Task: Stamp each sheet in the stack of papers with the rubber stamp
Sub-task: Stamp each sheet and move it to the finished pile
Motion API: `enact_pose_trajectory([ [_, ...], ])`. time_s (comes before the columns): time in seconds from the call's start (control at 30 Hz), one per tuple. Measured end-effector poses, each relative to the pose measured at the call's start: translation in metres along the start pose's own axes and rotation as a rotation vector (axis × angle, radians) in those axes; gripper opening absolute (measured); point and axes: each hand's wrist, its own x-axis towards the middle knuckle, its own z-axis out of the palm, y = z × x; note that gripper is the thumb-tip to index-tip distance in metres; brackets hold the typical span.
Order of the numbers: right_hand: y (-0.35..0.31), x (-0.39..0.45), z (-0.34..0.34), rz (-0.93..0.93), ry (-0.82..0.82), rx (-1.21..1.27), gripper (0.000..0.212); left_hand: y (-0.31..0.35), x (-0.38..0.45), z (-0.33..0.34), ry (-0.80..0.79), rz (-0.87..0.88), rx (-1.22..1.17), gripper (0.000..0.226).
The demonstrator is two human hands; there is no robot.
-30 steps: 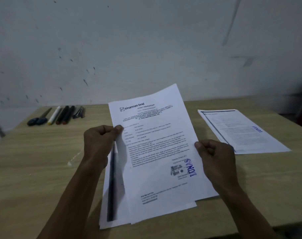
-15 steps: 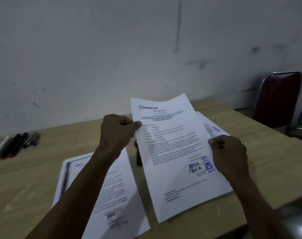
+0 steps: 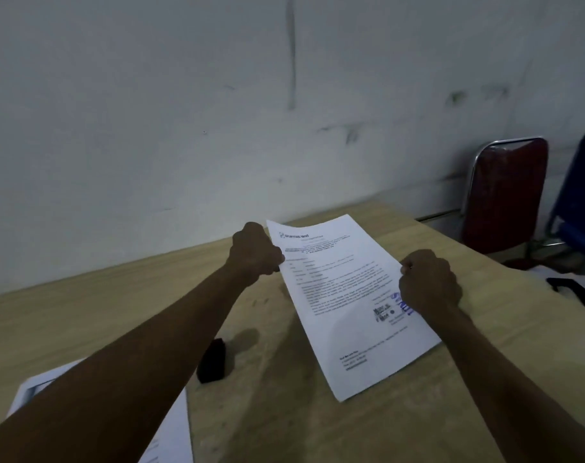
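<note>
A printed white sheet (image 3: 344,305) with a blue stamp mark near its lower right hangs low over the right part of the wooden table (image 3: 284,412). My left hand (image 3: 256,253) pinches its upper left edge. My right hand (image 3: 429,282) pinches its right edge and partly covers the blue mark. The dark rubber stamp (image 3: 212,360) stands on the table between my arms, free of both hands. The stack of papers (image 3: 170,426) lies at the lower left, mostly hidden under my left forearm.
A red chair (image 3: 505,195) with a metal frame and a blue chair (image 3: 581,192) stand beyond the table's right end. A black object (image 3: 575,292) lies at the right edge. A pale wall runs behind the table.
The view has swung right and both hands have carried the stamped sheet right and down toward the table. The pens at the far left and the stamped pile on the right have left view.
</note>
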Motion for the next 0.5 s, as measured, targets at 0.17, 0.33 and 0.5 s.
enact_pose_trajectory([
  [0.17, 0.0, 0.031, 0.021, -0.04, -0.027, -0.068, 0.014, -0.007, 0.04, 0.029, -0.018, -0.097, 0.013, 0.02],
  [0.33, 0.001, 0.048, 0.039, -0.061, -0.029, -0.119, 0.014, -0.014, 0.064, 0.049, -0.039, -0.148, 0.043, 0.019],
  [0.5, 0.001, 0.063, 0.047, -0.073, 0.016, -0.188, 0.017, -0.019, 0.081, 0.061, -0.058, -0.139, 0.123, 0.033],
])
